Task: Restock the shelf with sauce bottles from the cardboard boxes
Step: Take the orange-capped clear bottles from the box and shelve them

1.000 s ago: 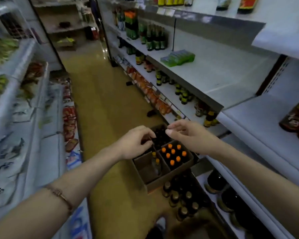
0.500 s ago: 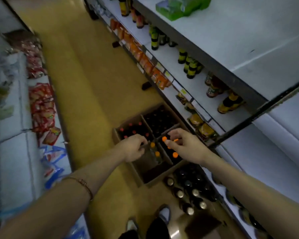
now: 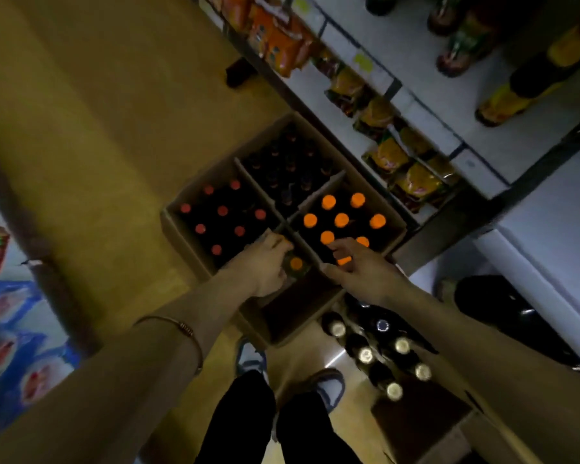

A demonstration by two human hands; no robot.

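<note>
Both hands (image 3: 268, 262) (image 3: 359, 269) reach onto orange-capped bottles (image 3: 341, 220) in the cardboard box (image 3: 175, 219).

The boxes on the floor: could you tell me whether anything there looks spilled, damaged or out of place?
Nothing stands out. The four boxes sit together by the shelf, their bottles upright with caps on. The near box is almost empty; the left hand grips its orange-capped bottle. The right hand reaches the orange caps beside it.

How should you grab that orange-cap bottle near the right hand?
Grip the orange-cap bottle by its neck, just under the cap, coming straight down from above. It stands upright, packed tight among others in the cardboard box, so only the top is reachable.
</note>
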